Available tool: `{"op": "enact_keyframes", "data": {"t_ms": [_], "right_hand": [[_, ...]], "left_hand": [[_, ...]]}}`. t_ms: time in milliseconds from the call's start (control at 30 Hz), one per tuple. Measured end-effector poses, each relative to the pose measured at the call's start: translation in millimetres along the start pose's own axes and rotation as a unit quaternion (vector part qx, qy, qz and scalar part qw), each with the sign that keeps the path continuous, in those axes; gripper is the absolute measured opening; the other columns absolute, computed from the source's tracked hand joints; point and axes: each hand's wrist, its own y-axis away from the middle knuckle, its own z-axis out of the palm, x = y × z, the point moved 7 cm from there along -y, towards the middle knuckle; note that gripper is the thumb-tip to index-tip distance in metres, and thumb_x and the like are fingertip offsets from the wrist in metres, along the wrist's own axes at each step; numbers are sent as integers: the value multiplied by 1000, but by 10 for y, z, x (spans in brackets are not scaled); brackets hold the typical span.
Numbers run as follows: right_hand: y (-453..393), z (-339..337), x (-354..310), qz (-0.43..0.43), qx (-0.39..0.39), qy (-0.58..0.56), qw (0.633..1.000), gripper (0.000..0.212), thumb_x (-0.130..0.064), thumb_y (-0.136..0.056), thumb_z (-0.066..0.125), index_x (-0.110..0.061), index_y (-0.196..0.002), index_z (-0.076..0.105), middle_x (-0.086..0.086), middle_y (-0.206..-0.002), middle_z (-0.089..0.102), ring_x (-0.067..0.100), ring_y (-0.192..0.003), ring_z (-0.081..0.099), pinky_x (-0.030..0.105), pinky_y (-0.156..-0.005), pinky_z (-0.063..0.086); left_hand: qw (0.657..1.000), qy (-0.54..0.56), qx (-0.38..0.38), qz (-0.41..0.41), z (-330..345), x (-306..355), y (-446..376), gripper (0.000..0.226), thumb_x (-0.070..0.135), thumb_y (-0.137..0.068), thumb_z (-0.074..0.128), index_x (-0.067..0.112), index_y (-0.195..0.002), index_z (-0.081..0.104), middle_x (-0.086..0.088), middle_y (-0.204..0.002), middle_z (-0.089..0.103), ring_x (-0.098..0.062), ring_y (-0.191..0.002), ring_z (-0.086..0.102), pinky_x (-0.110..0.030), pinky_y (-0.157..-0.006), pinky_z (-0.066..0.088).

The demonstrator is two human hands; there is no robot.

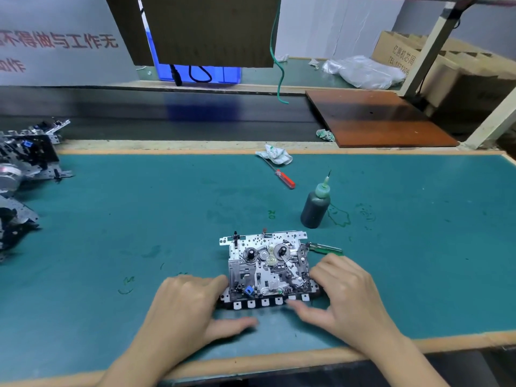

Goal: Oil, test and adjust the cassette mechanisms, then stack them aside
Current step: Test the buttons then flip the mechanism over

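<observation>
A metal cassette mechanism (266, 268) lies flat on the green mat (139, 219), its row of black keys toward me. My left hand (187, 305) holds its left edge with curled fingers, thumb stretched along the mat below the keys. My right hand (343, 294) grips the right edge, its thumb touching the keys near the middle. A dark oil bottle (315, 205) with a needle tip stands just behind and to the right. A green-handled tool (326, 248) lies against the mechanism's right corner. More mechanisms (25, 169) are piled at the left edge.
A red-handled screwdriver (280, 177) and a crumpled rag (275, 155) lie near the mat's far edge. Behind it runs a dark conveyor belt (167, 115) with a brown board (374, 118) at the right. Cardboard boxes (435, 62) and a plastic bag (363, 71) sit beyond.
</observation>
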Motion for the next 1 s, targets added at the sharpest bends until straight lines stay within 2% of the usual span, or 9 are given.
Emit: {"op": "enact_keyframes", "data": {"t_ms": [67,200,333,467,700,867,1000], "right_hand": [[0,1,7,5,2,-3,1000,48,-57,-74,58,-13,-57,52,-4,-56,46,16,-55,42,23,-56,29],[-2,11,18,3,-18,-43,999,52,-62,-72,61,-14,-58,46,-5,-59,42,15,-59,38,26,-56,32],[8,22,9,-2,-31,-41,999,52,-62,-72,61,-14,-59,47,-5,-60,42,15,-59,39,26,-56,31],[-11,23,28,12,-28,-32,999,49,-59,-77,55,-14,-57,50,-4,-59,47,17,-57,44,25,-57,30],[-12,37,11,20,-43,-44,998,49,-60,-74,57,-15,-58,49,-4,-60,48,16,-59,45,25,-58,30],[-15,33,9,31,-49,-55,997,46,-59,-71,59,-15,-59,51,-4,-61,49,19,-59,47,28,-55,41],[3,34,14,26,-62,-86,994,51,-63,-67,64,-16,-61,46,-6,-65,44,14,-61,41,25,-58,33]], "left_hand": [[1000,-7,6,-12,-7,15,0,57,66,-73,50,16,-47,41,4,-34,36,-19,-28,39,-18,-32,30],[998,-12,21,-63,-16,-11,-14,52,61,-71,50,18,-44,37,0,-31,36,-19,-26,38,-18,-33,27],[999,9,6,-41,-6,-38,-10,66,73,-79,39,18,-45,39,3,-32,39,-18,-28,43,-18,-33,31],[999,27,-18,-42,4,-32,-11,70,85,-60,45,17,-45,38,6,-32,38,-14,-28,42,-21,-33,34],[996,9,-11,-91,6,-31,3,57,73,-59,51,19,-45,41,2,-31,36,-14,-28,42,-25,-30,35],[998,21,-4,-60,-27,-22,16,48,64,-68,51,25,-55,27,4,-33,37,-17,-29,42,-20,-34,30],[998,5,5,-68,-8,-28,16,54,60,-73,49,15,-45,37,0,-32,36,-19,-27,38,-20,-34,26]]}}
